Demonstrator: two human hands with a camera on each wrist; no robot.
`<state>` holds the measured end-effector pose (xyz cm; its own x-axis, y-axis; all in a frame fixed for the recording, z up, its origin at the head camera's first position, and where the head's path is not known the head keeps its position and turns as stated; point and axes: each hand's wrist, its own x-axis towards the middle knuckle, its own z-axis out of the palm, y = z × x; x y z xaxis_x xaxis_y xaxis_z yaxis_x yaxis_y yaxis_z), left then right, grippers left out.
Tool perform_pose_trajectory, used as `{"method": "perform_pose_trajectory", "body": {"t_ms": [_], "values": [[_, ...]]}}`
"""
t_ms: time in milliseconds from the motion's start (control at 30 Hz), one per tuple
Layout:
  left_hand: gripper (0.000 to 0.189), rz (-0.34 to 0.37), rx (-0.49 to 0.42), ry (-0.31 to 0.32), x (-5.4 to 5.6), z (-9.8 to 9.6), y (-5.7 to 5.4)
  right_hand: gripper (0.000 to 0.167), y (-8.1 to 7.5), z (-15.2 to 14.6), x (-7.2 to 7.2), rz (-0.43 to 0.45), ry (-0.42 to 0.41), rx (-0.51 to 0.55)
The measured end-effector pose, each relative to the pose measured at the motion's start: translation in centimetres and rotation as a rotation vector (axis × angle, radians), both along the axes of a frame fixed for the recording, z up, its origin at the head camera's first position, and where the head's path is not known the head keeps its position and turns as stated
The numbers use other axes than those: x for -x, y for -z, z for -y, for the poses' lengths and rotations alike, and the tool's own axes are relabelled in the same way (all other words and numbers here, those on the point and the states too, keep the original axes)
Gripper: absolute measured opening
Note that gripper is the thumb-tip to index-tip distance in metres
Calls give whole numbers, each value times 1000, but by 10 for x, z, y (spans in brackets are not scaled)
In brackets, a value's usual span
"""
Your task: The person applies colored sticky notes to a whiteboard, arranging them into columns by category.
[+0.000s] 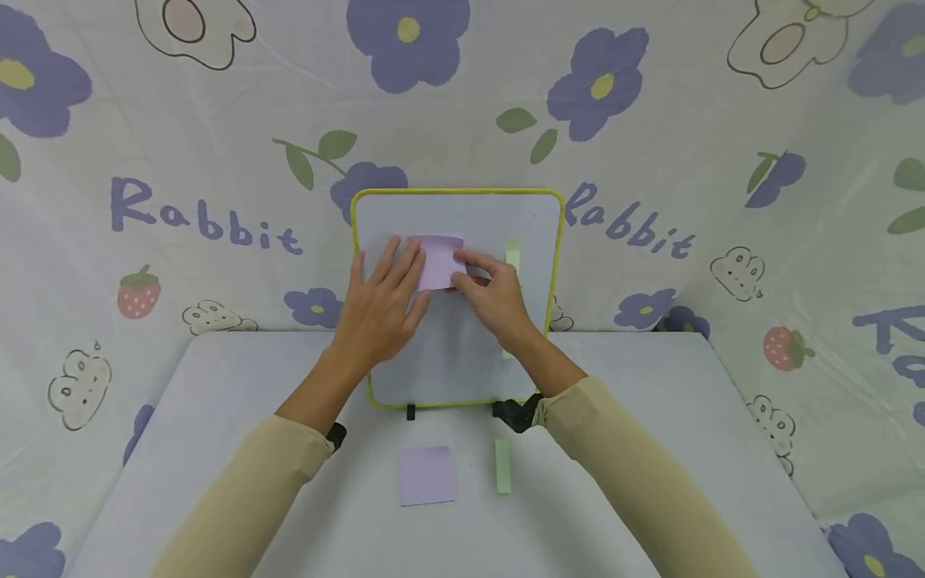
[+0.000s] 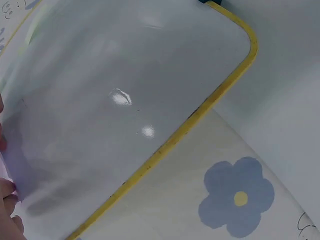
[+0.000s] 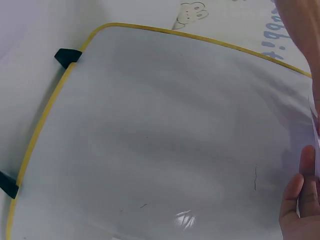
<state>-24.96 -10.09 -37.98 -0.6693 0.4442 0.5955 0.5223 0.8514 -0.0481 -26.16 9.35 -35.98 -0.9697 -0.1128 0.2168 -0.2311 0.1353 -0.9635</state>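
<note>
A purple sticky note (image 1: 439,263) is at the upper middle of a yellow-edged whiteboard (image 1: 448,361). My left hand (image 1: 379,309) has its fingers extended, with fingertips at the note's left edge and the thumb just below it. At the note's right edge, my right hand (image 1: 495,297) pinches it between thumb and index finger. In the left wrist view, a little of the left hand (image 2: 9,210) shows beside the note. The right wrist view catches the right hand (image 3: 302,205) low at the right and the left hand (image 3: 302,30) above it.
Pale green paper (image 1: 513,250) is on the board's right side, partly hidden by the right hand. The board leans upright on black feet (image 1: 411,412). On the white table in front lie another purple sticky note (image 1: 427,476) and a green strip (image 1: 503,466). A printed curtain (image 1: 448,144) hangs behind.
</note>
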Motion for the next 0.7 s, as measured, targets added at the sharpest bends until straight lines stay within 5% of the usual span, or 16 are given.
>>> {"method": "perform_pose_trajectory", "body": {"t_ms": [167, 300, 400, 567, 700], "values": [[58, 4, 20, -31, 3, 1, 2, 39, 1, 1, 0, -29, 7, -35], [57, -23, 31, -36, 5, 1, 4, 35, 4, 3, -2, -185, 120, -185], [56, -64, 30, -34, 6, 1, 5, 32, 8, 4, -3, -434, 228, -459], [54, -105, 45, -48, 8, 2, 5, 46, 13, 3, -2, -890, 217, -1119], [55, -102, 86, -64, 9, 3, 5, 61, 13, 4, -1, -978, 123, -1418]]}}
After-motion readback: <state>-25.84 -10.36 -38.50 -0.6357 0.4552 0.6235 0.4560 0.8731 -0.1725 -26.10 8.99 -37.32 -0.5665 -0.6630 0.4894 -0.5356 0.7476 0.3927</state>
